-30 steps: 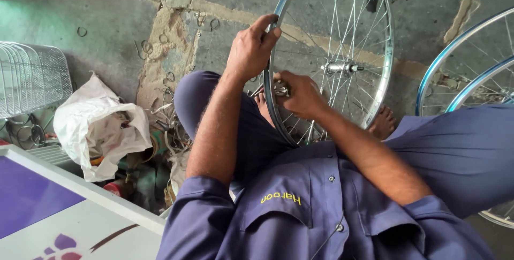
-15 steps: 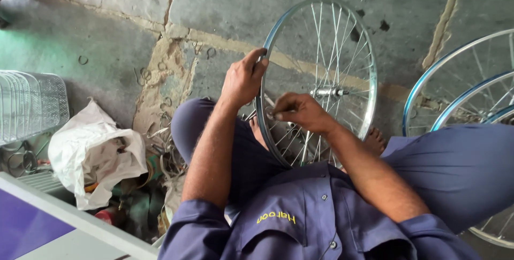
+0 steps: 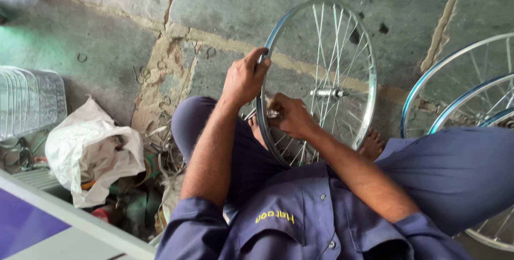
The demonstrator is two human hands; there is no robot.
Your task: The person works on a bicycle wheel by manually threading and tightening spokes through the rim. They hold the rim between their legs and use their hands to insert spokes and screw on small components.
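Right hand (image 3: 292,116) pinched on a small tool (image 3: 272,114) at the rim, near the lap. Left hand (image 3: 245,78) clamped around the rim's upper left. Wheel (image 3: 364,73) upright between the knees on the stone floor (image 3: 225,8). More wheels (image 3: 460,94) far right.

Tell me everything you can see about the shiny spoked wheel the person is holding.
The silver spoked bicycle wheel has a bright metal rim, thin crossing wire spokes and a metal hub with its axle at the centre; it carries no tyre. It stands roughly upright on edge between the seated person's legs, over the stone floor. The left hand grips the rim near the top, and the right hand pinches at the rim's inner side lower down.
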